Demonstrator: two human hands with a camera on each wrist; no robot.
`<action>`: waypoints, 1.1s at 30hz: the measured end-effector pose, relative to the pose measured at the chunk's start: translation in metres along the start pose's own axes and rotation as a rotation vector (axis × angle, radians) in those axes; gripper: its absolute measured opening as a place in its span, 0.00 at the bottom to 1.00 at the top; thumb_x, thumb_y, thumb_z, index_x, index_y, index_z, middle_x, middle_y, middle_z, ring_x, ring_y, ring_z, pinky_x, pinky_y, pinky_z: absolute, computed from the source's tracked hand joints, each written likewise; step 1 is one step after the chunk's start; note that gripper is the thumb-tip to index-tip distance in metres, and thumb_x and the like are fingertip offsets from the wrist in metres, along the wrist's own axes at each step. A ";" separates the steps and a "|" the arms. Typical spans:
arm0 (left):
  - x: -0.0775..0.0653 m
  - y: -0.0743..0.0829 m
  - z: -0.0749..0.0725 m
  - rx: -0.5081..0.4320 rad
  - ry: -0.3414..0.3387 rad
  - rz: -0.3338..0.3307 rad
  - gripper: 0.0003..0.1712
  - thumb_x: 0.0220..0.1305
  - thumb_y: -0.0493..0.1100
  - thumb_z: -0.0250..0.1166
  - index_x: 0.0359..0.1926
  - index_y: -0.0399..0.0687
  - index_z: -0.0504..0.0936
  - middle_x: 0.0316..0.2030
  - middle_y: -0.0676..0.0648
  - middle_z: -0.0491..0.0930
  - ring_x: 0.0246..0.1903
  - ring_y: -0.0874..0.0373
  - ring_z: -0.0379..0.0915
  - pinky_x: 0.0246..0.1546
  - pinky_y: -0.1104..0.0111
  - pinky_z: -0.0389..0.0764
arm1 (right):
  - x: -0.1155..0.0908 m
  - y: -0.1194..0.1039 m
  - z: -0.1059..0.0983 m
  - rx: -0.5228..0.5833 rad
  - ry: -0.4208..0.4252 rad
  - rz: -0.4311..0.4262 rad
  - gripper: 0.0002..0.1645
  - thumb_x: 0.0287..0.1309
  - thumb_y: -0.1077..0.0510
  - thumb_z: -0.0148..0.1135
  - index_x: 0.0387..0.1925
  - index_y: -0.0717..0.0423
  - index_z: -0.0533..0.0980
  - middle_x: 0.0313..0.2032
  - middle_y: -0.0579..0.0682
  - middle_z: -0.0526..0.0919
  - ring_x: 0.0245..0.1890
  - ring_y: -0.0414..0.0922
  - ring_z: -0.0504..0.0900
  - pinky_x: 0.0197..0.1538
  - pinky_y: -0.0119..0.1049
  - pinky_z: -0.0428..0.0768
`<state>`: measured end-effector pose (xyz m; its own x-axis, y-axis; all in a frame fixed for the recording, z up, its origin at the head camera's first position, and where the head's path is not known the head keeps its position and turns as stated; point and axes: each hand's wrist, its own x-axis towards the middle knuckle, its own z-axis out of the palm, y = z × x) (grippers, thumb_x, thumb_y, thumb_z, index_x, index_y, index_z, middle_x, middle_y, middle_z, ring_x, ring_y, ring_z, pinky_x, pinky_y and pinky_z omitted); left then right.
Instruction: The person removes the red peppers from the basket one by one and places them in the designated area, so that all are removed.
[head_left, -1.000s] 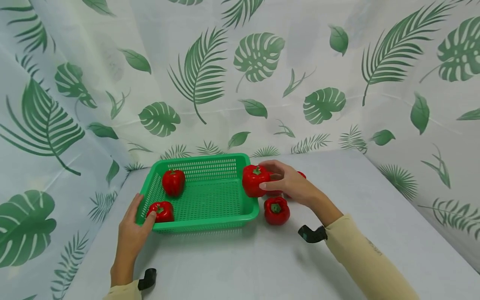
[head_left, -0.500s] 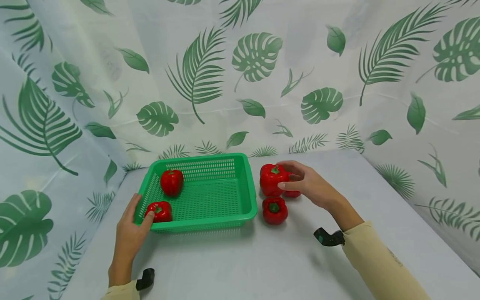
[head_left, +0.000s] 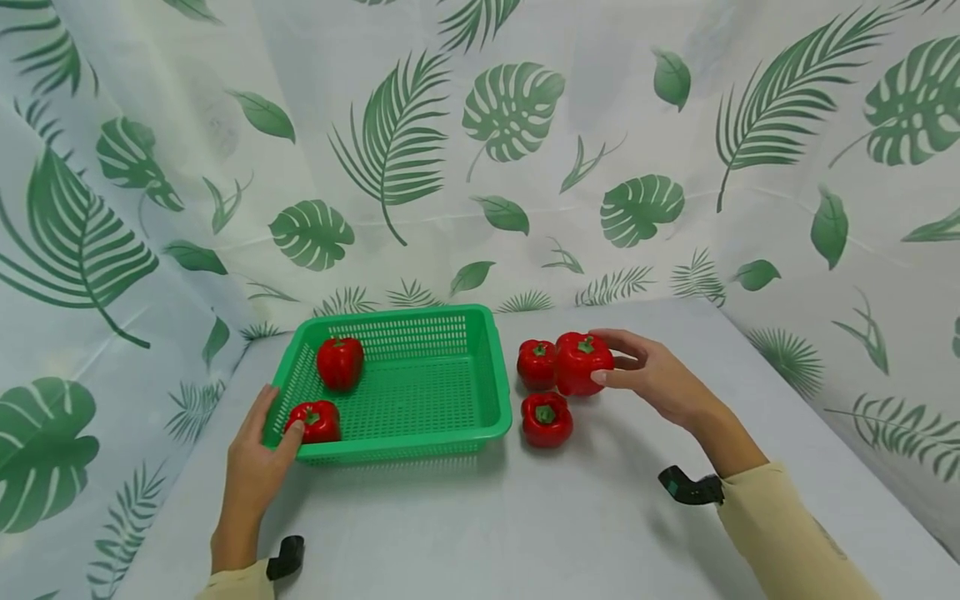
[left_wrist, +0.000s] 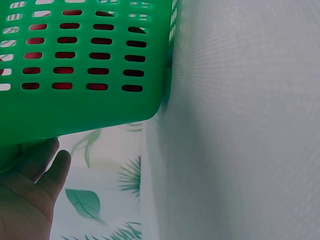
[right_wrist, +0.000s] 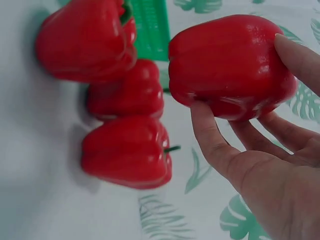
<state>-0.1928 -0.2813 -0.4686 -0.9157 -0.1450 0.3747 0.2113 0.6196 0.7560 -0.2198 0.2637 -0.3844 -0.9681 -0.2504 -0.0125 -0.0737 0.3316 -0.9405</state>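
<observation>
Between thumb and fingertips of the right hand (head_left: 662,382), gripped and up off the desk (head_left: 450,533): a red pepper (head_left: 579,365), near loose peppers (head_left: 546,421) by those fingers. Looks light, firm, glossy, perhaps slippery; best held round the broad sides, not the stem. Over at the left hand (head_left: 255,467), holding a corner of the green basket (head_left: 405,444).

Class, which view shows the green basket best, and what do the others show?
The head view: nearly the whole green basket shows, rim, walls and floor. The left wrist view has only part, close up from outside; the right wrist view, just a piece behind red peppers.
</observation>
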 end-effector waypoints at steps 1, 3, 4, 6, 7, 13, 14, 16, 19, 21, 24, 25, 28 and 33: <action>0.000 0.000 -0.001 0.003 0.001 -0.004 0.39 0.75 0.42 0.64 0.81 0.37 0.63 0.81 0.35 0.58 0.78 0.32 0.53 0.72 0.33 0.61 | -0.002 0.002 -0.001 -0.002 0.005 0.001 0.49 0.65 0.55 0.73 0.81 0.57 0.61 0.77 0.63 0.64 0.73 0.67 0.66 0.61 0.52 0.83; -0.001 0.001 -0.002 0.007 0.001 -0.008 0.39 0.75 0.42 0.64 0.81 0.38 0.63 0.81 0.35 0.58 0.78 0.33 0.53 0.71 0.33 0.61 | -0.005 0.006 -0.004 -0.004 0.014 0.001 0.49 0.65 0.55 0.73 0.81 0.58 0.61 0.77 0.63 0.64 0.73 0.68 0.66 0.60 0.50 0.84; -0.001 0.002 -0.002 0.009 0.000 -0.011 0.39 0.75 0.42 0.65 0.81 0.38 0.63 0.81 0.36 0.58 0.79 0.33 0.53 0.71 0.32 0.61 | -0.006 0.008 -0.005 -0.007 0.019 0.001 0.49 0.65 0.55 0.73 0.81 0.58 0.61 0.77 0.64 0.64 0.73 0.68 0.66 0.59 0.50 0.84; -0.001 0.002 -0.003 0.009 -0.004 -0.016 0.39 0.75 0.42 0.64 0.81 0.38 0.63 0.82 0.36 0.57 0.79 0.33 0.53 0.71 0.32 0.61 | -0.010 0.012 -0.007 -0.012 0.031 0.009 0.50 0.65 0.55 0.73 0.81 0.58 0.60 0.77 0.64 0.64 0.73 0.68 0.66 0.58 0.49 0.85; -0.001 0.002 -0.003 0.009 -0.007 -0.018 0.39 0.75 0.42 0.64 0.82 0.38 0.63 0.82 0.36 0.57 0.79 0.33 0.53 0.72 0.32 0.61 | -0.011 0.014 -0.008 -0.011 0.035 0.013 0.50 0.64 0.55 0.74 0.82 0.58 0.60 0.77 0.64 0.63 0.73 0.69 0.66 0.58 0.49 0.85; 0.001 -0.001 -0.002 -0.006 -0.011 -0.019 0.40 0.76 0.42 0.64 0.82 0.38 0.61 0.82 0.35 0.56 0.79 0.33 0.52 0.72 0.32 0.60 | -0.019 0.025 -0.008 0.016 0.041 0.044 0.51 0.64 0.55 0.74 0.82 0.60 0.59 0.78 0.66 0.62 0.73 0.70 0.65 0.60 0.57 0.83; 0.001 -0.001 -0.002 -0.009 -0.009 -0.019 0.39 0.75 0.42 0.64 0.82 0.38 0.62 0.82 0.36 0.56 0.79 0.33 0.52 0.72 0.33 0.60 | -0.020 0.027 -0.008 0.019 0.039 0.046 0.51 0.64 0.55 0.74 0.82 0.60 0.59 0.78 0.66 0.62 0.72 0.70 0.65 0.61 0.58 0.83; 0.000 0.000 -0.002 -0.010 -0.009 -0.023 0.39 0.75 0.42 0.64 0.82 0.38 0.62 0.82 0.36 0.56 0.79 0.33 0.52 0.72 0.33 0.60 | -0.021 0.031 -0.008 0.021 0.036 0.047 0.51 0.64 0.55 0.74 0.82 0.60 0.60 0.77 0.66 0.62 0.72 0.70 0.65 0.62 0.61 0.81; 0.000 0.000 -0.001 -0.011 -0.009 -0.027 0.40 0.75 0.42 0.64 0.82 0.38 0.62 0.82 0.36 0.56 0.79 0.34 0.52 0.72 0.33 0.59 | -0.021 0.037 -0.007 0.017 0.033 0.053 0.51 0.64 0.55 0.74 0.82 0.59 0.60 0.77 0.66 0.62 0.73 0.70 0.64 0.62 0.63 0.80; 0.000 0.000 0.000 -0.012 -0.010 -0.027 0.39 0.75 0.42 0.64 0.82 0.38 0.62 0.82 0.36 0.56 0.79 0.34 0.52 0.72 0.33 0.59 | -0.021 0.042 -0.007 0.013 0.030 0.060 0.51 0.64 0.55 0.74 0.82 0.58 0.60 0.77 0.67 0.62 0.73 0.70 0.64 0.62 0.64 0.80; 0.000 -0.001 0.000 -0.012 -0.008 -0.019 0.39 0.75 0.42 0.63 0.82 0.37 0.62 0.82 0.35 0.56 0.79 0.33 0.52 0.72 0.33 0.59 | -0.022 0.049 -0.006 0.010 0.028 0.072 0.51 0.64 0.55 0.74 0.82 0.58 0.60 0.77 0.67 0.62 0.73 0.70 0.65 0.63 0.64 0.80; 0.001 0.000 0.000 -0.011 -0.006 -0.015 0.39 0.75 0.42 0.64 0.81 0.37 0.62 0.82 0.35 0.57 0.79 0.33 0.53 0.72 0.33 0.60 | -0.022 0.051 -0.006 0.009 0.027 0.074 0.51 0.64 0.55 0.74 0.82 0.58 0.60 0.77 0.68 0.62 0.73 0.70 0.65 0.63 0.64 0.80; 0.001 0.000 0.000 -0.008 -0.005 -0.012 0.39 0.75 0.42 0.64 0.81 0.37 0.63 0.82 0.35 0.57 0.79 0.32 0.53 0.71 0.32 0.60 | -0.022 0.058 -0.004 0.017 0.021 0.077 0.51 0.64 0.55 0.74 0.82 0.58 0.60 0.77 0.68 0.62 0.73 0.70 0.65 0.64 0.63 0.79; 0.002 0.001 0.000 -0.018 -0.005 -0.012 0.39 0.75 0.42 0.64 0.81 0.37 0.63 0.82 0.35 0.57 0.79 0.33 0.52 0.72 0.32 0.60 | -0.019 0.069 -0.001 0.010 0.015 0.090 0.51 0.64 0.55 0.74 0.82 0.58 0.60 0.78 0.67 0.62 0.73 0.69 0.65 0.64 0.62 0.79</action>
<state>-0.1940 -0.2807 -0.4674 -0.9199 -0.1484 0.3631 0.2065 0.6039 0.7699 -0.2069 0.2926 -0.4485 -0.9742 -0.2060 -0.0922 0.0164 0.3427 -0.9393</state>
